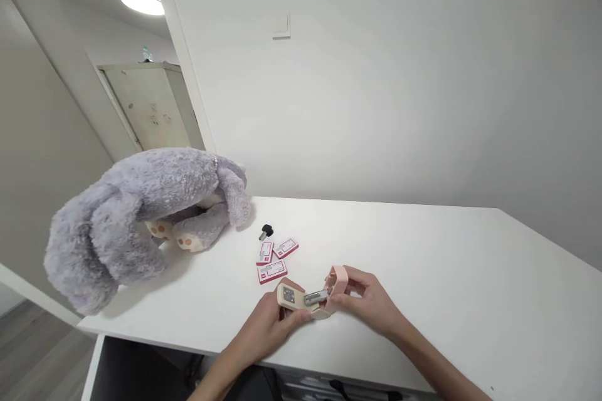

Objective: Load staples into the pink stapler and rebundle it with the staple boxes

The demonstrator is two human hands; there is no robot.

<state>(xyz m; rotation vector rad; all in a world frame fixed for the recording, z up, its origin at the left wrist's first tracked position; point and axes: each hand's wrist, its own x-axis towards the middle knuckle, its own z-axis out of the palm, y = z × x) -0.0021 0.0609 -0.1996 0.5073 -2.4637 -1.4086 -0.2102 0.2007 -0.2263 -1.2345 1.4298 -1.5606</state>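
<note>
A small pink and cream stapler [305,297] lies hinged open on the white table [446,263], its metal staple channel showing. My left hand [270,326] grips the cream base end. My right hand [367,301] pinches the pink upper part, folded back and up. Just beyond the stapler lie three small red-and-white staple boxes [273,257]. A little black and silver object [266,232] sits behind them.
A big grey plush toy [141,219] lies on the table's left end, its head hanging over the edge. The table's front edge runs just under my wrists. A white wall stands behind, and an open doorway shows at the left.
</note>
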